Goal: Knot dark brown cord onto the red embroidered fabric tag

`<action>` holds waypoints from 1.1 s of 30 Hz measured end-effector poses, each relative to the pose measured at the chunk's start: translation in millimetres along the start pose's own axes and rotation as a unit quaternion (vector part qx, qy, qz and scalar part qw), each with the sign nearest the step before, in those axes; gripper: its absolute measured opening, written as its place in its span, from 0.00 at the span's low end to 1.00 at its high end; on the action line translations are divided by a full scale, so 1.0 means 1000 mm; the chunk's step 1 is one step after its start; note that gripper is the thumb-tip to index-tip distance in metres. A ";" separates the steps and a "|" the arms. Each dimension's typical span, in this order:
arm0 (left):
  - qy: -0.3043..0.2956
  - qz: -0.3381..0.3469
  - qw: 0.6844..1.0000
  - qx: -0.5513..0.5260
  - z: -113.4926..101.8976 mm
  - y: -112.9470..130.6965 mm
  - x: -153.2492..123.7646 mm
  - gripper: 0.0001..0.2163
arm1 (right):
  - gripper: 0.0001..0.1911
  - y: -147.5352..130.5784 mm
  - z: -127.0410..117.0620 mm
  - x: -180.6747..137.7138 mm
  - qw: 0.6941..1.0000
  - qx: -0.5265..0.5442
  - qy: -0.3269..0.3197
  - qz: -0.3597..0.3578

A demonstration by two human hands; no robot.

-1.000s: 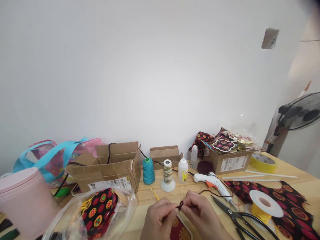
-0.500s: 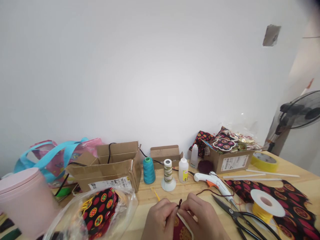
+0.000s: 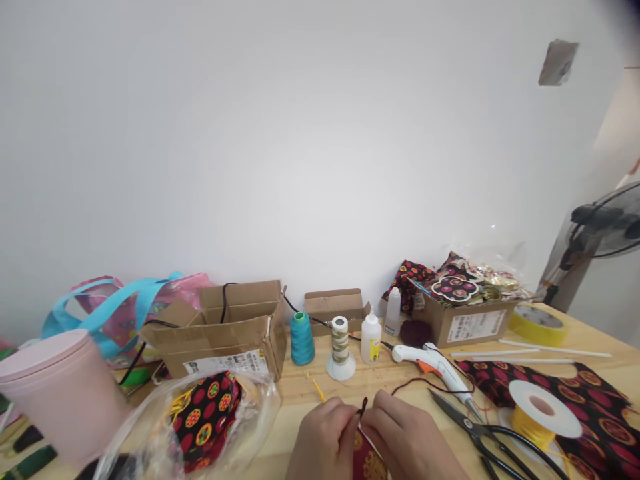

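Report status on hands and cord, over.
Left hand, right hand pinching cord. Red piece between them, partly hidden. Scissors nearby, right side.

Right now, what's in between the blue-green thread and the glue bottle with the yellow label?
A spool of patterned thread stands between the blue-green thread and the bottle. The head view shows it.

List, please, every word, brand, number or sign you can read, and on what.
Nothing legible.
White label, left brown cardboard box: too small.
White barcode label, right brown cardboard box: too small.
Yellow label, white plastic bottle: blurred.
Grey label, translucent bottle: blurred.
Gold marking, maroon flat piece: unclear.
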State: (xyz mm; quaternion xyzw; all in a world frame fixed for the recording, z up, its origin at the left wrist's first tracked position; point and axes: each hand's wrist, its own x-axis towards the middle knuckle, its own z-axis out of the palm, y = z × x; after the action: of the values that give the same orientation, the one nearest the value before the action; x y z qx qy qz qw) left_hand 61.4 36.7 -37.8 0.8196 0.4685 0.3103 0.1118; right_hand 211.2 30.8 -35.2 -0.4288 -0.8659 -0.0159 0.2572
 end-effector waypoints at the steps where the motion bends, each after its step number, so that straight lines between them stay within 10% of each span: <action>1: -0.015 0.008 1.000 0.010 0.000 0.001 0.000 0.11 | 0.08 0.001 -0.002 0.000 1.000 -0.018 -0.005 -0.011; 12: -0.013 0.100 0.986 -0.133 -0.001 0.002 0.001 0.13 | 0.08 0.013 -0.019 0.006 0.962 0.247 0.058 0.097; 22: 0.075 0.041 0.992 -0.093 -0.004 -0.002 0.000 0.10 | 0.10 0.000 0.000 0.001 0.980 0.180 0.077 0.029; 33: -0.015 0.060 0.997 -0.053 -0.006 0.006 0.001 0.12 | 0.10 0.005 -0.010 0.000 0.982 0.167 0.091 0.011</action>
State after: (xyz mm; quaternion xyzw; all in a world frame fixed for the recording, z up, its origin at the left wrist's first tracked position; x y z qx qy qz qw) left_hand 62.5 34.0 -29.9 0.8440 0.3990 0.3284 0.1437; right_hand 219.2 31.7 -27.6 -0.3859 -0.8247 0.0932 0.4029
